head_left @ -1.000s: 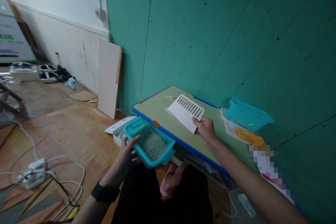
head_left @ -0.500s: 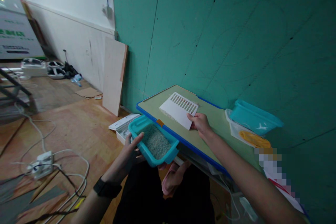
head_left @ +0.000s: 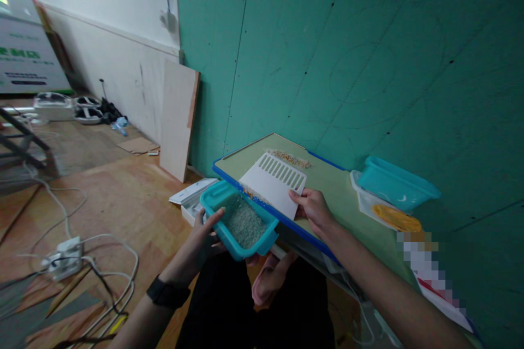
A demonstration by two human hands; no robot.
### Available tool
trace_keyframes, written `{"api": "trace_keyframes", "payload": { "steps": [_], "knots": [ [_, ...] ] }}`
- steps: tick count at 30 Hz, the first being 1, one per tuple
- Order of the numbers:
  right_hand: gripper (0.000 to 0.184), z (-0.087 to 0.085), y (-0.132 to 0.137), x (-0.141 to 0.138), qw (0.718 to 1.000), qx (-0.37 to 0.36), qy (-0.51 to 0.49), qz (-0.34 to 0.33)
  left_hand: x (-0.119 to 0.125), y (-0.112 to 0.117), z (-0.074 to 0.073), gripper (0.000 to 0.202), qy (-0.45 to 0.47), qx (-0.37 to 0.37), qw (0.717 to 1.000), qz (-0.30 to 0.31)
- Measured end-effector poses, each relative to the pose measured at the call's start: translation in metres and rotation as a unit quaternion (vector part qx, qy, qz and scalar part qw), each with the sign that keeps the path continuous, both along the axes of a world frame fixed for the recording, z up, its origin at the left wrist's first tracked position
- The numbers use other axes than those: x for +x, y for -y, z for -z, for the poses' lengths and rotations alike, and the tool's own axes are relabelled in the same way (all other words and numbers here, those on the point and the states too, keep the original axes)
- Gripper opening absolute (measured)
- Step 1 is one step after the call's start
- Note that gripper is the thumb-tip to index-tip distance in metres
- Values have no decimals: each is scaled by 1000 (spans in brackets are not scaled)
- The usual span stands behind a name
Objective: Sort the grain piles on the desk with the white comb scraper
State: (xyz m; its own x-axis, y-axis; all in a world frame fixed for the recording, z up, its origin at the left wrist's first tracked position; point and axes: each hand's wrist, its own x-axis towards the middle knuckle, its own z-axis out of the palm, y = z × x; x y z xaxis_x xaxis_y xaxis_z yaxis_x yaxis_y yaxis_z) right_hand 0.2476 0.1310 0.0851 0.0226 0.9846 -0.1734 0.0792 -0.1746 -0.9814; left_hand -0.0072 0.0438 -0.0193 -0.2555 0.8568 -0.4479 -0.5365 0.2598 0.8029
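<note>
My left hand (head_left: 207,234) grips the near-left side of a teal plastic tub (head_left: 268,239), thumb over its rim. Grey-white granules (head_left: 245,223) fill part of the tub, which is held just below the table edge. A flat white scraper (head_left: 273,186) with a row of slots is pinched at its right side by my right hand (head_left: 313,207). It lies low over the greenish tabletop (head_left: 344,223), its front edge at the blue table rim (head_left: 297,227). Loose grains lie along that edge, and a strip of tan grains (head_left: 289,158) lies behind the slots.
At the table's right sit another teal tub (head_left: 395,182), a whitish tray (head_left: 362,196) and a yellow-orange cloth-like item (head_left: 397,218). A white box (head_left: 190,199) stands left of the held tub. Cables and a power strip (head_left: 65,256) lie on the floor; a board (head_left: 178,120) leans against the wall.
My right hand has drawn the scraper toward me to the table rim, bringing loose grains along its front edge. The grain strip behind is now uncovered. My left hand and tub have stayed put.
</note>
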Motion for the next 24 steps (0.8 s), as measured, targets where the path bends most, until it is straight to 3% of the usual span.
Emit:
{"api": "trace_keyframes", "payload": {
  "steps": [4, 7, 13, 17, 24],
  "knots": [
    [27, 1, 7, -1, 1000, -13, -12, -16, 1, -2, 5, 84, 0, 5, 1000, -4],
    [34, 1, 2, 0, 999, 19, -30, -19, -1, -3, 6, 84, 10, -3, 1000, 6],
    [55, 8, -33, 1, 989, 124, 46, 62, -5, -2, 3, 88, 10, -8, 1000, 13],
    [49, 15, -51, -7, 985, 135, 80, 70, -10, -1, 4, 78, 7, 1, 1000, 9],
    [35, 10, -53, -19, 989, 119, 85, 28, -25, -1, -1, 86, -2, -4, 1000, 30]
  ]
}}
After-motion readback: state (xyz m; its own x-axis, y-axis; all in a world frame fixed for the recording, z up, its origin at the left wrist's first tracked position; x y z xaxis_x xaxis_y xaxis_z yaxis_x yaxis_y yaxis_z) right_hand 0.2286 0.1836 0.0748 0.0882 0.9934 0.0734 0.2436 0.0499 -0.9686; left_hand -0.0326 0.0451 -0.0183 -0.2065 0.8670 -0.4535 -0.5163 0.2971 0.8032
